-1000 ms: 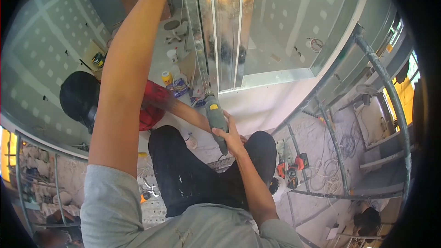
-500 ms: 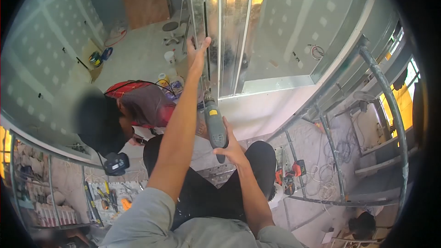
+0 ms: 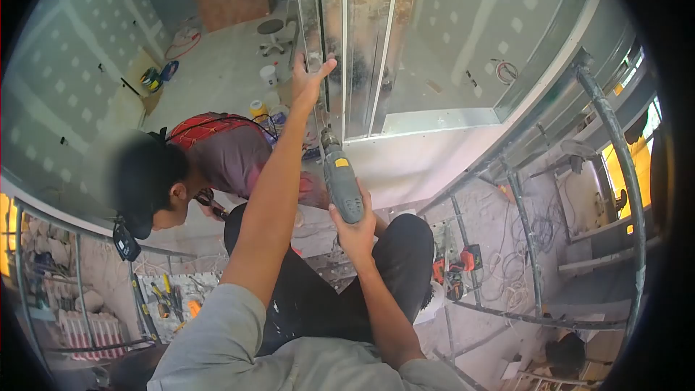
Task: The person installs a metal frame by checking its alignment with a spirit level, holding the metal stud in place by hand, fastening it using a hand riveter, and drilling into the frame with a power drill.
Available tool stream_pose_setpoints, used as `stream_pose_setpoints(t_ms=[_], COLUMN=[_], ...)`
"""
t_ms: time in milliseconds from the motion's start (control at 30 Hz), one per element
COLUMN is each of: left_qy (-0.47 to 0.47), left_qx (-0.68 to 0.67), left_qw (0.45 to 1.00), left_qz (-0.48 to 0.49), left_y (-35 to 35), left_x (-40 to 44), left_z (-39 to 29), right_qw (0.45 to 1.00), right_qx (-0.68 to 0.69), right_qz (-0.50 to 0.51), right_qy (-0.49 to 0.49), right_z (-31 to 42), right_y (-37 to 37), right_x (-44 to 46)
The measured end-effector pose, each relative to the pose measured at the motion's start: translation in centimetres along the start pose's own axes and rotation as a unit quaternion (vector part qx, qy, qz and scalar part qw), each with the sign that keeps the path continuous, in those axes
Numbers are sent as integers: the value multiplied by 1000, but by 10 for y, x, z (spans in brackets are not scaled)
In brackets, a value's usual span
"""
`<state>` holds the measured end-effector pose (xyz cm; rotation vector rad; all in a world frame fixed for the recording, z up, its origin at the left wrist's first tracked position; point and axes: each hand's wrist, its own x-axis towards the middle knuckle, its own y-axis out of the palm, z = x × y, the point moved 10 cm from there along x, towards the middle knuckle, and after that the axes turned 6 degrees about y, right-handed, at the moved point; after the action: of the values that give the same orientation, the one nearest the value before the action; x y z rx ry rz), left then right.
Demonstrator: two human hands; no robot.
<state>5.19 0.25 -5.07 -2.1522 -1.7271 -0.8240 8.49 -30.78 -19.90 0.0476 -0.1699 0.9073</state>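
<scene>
At the far left, one row of red-and-white tubes (image 3: 94,329) stood behind metal rails (image 3: 81,282). Next came one co-worker (image 3: 228,159) in a black cap (image 3: 148,166), bent forward, and below this person one white board (image 3: 199,286), on which lay several hand tools (image 3: 163,300), too crowded to count exactly. Farther back stood one yellow jar (image 3: 258,108) and one white bucket (image 3: 268,74), whose contents could not be told, and one round stool (image 3: 270,27). The left arm (image 3: 279,192) stood in the way and hid part of the co-worker; the left hand (image 3: 310,85) was open, fingers apart, beside the metal studs (image 3: 355,43), and I could not tell if it touched them. One grey drill (image 3: 344,185) pointed to the foot of the studs, the right hand (image 3: 356,228) closed around its rear end. Beyond the right knee (image 3: 407,235) lay two red-and-black power tools (image 3: 471,257).
</scene>
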Motion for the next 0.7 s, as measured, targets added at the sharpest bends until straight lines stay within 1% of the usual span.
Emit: stream_pose_setpoints(t_ms=[67,167,233,267,300,367,433,500,567,600,667,700], left_qy=[-12,-10,0,5,7,-12,-4,10,35,36,10,4], left_qx=[-9,19,-3,-23,-25,-21,-9,3,-58,-60,-144,-145], left_qw=[1000,1000,1000,1000,999,1000,1000,999,997,997,989,989], left_qz=[15,-7,-13,-20,-20,-20,-29,-36,22,24,29,28], left_y=[1,0,3,4,5,4,2,-2,5,7,11,10], left_x=[3,-2,-4,-4,-3,-4,-5,-4,-10,-9,-16,-15], left_z=[20,6,-5,-9,-10,-3,-5,-3,1,2,11,12], right_qw=[1000,999,999,999,999,998,998,998,998,998,999,998], right_qx=[14,2,-8,-9,-10,-11,-32,-23,-16,-6,-3,-31], right_qz=[-8,-32,-34,-35,-30,-23,-58,-62,-67,-60,-52,-56], right_qy=[-9,-41,15,12,29,49,-24,-20,-10,-7,5,-10], right_z=[4,9,-1,0,0,-4,10,16,19,19,18,24], right_y=[2,4,6,6,7,11,8,8,7,8,10,10], right_x=[2,-3,-4,-6,-7,-9,-8,-5,-7,-5,-4,-2])
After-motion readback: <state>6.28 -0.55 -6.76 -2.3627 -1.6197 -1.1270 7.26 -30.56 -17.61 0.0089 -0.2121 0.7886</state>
